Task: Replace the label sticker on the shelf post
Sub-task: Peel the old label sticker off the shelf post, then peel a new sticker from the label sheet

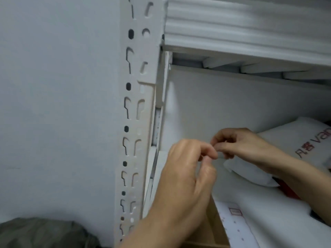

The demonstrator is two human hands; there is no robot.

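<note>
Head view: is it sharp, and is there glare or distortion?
Head view: soft, even light, no glare; all slightly blurred, the left hand and right hand most, so whether they pinch anything is unclear; the post looks slightly bowed, likely from the wide lens.

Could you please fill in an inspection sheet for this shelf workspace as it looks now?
Surface: shelf post, cream, slotted, upright.
Job's things: small pale piece between fingertips, possibly the sticker; blurred.
Clutter: white packages, cardboard box, olive cloth.
Grips: left hand and right hand both pinch the piece.
Cables: nothing seen.
Surroundings: pale wall left; shelf beam above.
</note>
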